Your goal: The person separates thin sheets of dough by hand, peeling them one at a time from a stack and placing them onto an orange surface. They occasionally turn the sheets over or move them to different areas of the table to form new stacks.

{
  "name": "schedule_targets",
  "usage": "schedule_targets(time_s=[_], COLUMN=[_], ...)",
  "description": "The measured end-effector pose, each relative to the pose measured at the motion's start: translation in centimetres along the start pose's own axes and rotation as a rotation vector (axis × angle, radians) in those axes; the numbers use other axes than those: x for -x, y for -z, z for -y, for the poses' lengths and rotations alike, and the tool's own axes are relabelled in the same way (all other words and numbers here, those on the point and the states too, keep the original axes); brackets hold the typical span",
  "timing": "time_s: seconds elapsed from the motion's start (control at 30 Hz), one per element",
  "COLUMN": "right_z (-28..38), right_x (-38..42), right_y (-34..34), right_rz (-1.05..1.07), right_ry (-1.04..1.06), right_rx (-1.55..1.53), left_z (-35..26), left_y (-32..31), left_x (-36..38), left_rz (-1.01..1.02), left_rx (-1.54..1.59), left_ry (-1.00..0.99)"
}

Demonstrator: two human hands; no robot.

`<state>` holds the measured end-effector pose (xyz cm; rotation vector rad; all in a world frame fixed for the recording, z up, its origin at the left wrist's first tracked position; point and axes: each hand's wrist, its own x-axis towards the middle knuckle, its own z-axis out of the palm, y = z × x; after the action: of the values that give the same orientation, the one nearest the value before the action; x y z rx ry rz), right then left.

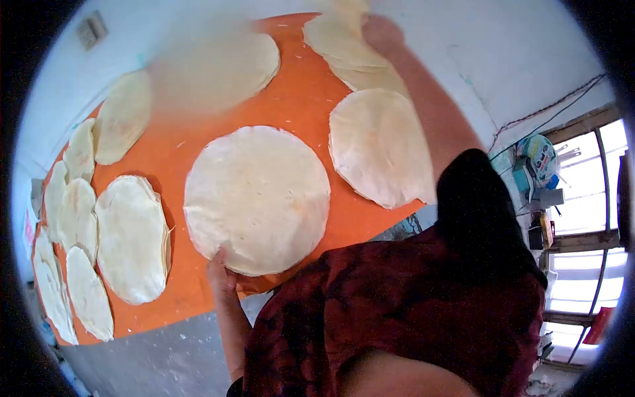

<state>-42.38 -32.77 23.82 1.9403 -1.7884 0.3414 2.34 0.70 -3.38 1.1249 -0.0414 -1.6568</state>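
Note:
A round, pale flatbread (258, 198) lies in the middle of the orange table cover, seemingly the top of a thin stack. My left hand (223, 270) grips its near edge, thumb on top and the other fingers mostly hidden. At the far right, my right hand (383, 34) is closed at the edge of a flatbread (350, 9) that looks raised and is smeared by motion. Below that hand lies a stack of flatbreads (344, 45), and nearer to me another stack (380, 149) sits by my right arm.
The orange cover (297, 86) also carries a thick flatbread stack (132, 238) at left and several smaller piles along the left edge. A blurred patch hides part of a far flatbread pile (254, 63). White wall stands behind; a barred window (589, 218) is at right.

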Motion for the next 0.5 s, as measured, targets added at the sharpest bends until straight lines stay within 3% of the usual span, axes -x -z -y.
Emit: schedule_targets(time_s=[0.07, 0.1, 0.13, 0.17, 0.2, 0.23, 0.27, 0.3, 0.33, 0.43, 0.5], right_z=[2.6, 2.9, 5.8, 9.0, 11.0, 14.9, 17.4, 20.0, 21.7, 24.6, 26.0], right_x=[3.6, 5.7, 8.0, 9.8, 12.8, 14.2, 17.1, 19.9, 21.8, 25.8, 27.7], right_y=[-6.1, -9.5, -11.0, -9.2, -11.5, -4.6, -6.8, -5.7, -1.2, 6.5, 7.7], right_rz=[0.246, 0.204, 0.309, 0.486, 0.288, 0.635, 0.549, 0.755, 0.848, 1.03, 0.883], right_ry=[0.03, 0.339, 0.061, 0.037, 0.27, 0.217, 0.222, 0.134, 0.171, 0.357, 0.411], right_rx=[-0.088, -0.207, -0.594, -0.557, -0.911, -0.717, -0.911, -1.129, -1.123, -1.179, -0.996], left_z=[-0.1, -0.2, -0.4, -0.6, -0.8, -0.9, -1.2, -1.6, -2.1, -2.7, -3.2], left_y=[0.2, 0.0, -0.5, -0.9, -1.0, -1.0, -1.2, -2.0, -3.4, -7.6, -10.1], left_x=[0.0, 0.2, 0.5, 0.9, 1.1, 1.3, 1.6, 2.4, 3.5, 5.5, 5.7], left_rz=[0.002, -0.017, -0.035, -0.053, -0.015, 0.024, 0.065, 0.129, 0.193, 0.294, 0.412], left_rx=[-0.004, -0.015, -0.027, -0.039, -0.032, -0.026, -0.02, 0.018, 0.058, 0.105, 0.087], left_ry=[0.016, 0.016, 0.016, 0.017, 0.035, 0.055, 0.075, 0.104, 0.133, 0.137, 0.123])
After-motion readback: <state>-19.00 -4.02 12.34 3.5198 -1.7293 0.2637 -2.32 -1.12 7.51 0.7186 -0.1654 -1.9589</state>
